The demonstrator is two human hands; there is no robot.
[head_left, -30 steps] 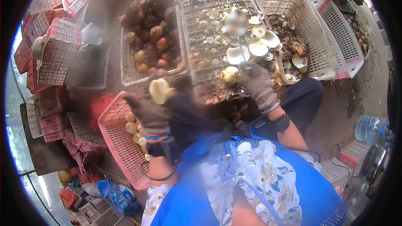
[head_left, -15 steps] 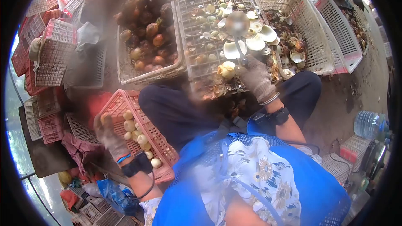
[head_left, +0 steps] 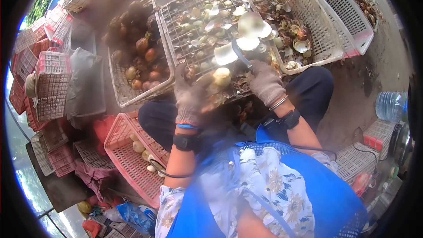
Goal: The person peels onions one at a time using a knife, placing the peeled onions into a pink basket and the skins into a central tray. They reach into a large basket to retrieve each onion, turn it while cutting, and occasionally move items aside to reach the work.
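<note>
In the head view, my right hand (head_left: 265,83), in a knit glove, is closed around the handle of a knife with a curved blade (head_left: 239,53). The blade points up over an upturned crate with a grid surface (head_left: 176,27). A pale peeled-looking onion (head_left: 221,76) rests on the grid between my hands. My left hand (head_left: 189,99), also gloved, is just left of that onion with thumb and fingers apart and nothing visible in it. White onion pieces (head_left: 225,54) and scraps lie across the grid; a blurred spot hides some of them.
A crate of brown unpeeled onions (head_left: 150,54) stands on the left. A pink crate (head_left: 128,150) beside my left knee holds pale peeled onions (head_left: 138,146). At right is a crate of skins (head_left: 302,46). Stacked crates (head_left: 53,83) and a water bottle (head_left: 390,105) stand farther out.
My left hand has moved from the pink crate up and right to the grid, beside the onion. My right hand keeps the knife near the same place. The view has shifted slightly.
</note>
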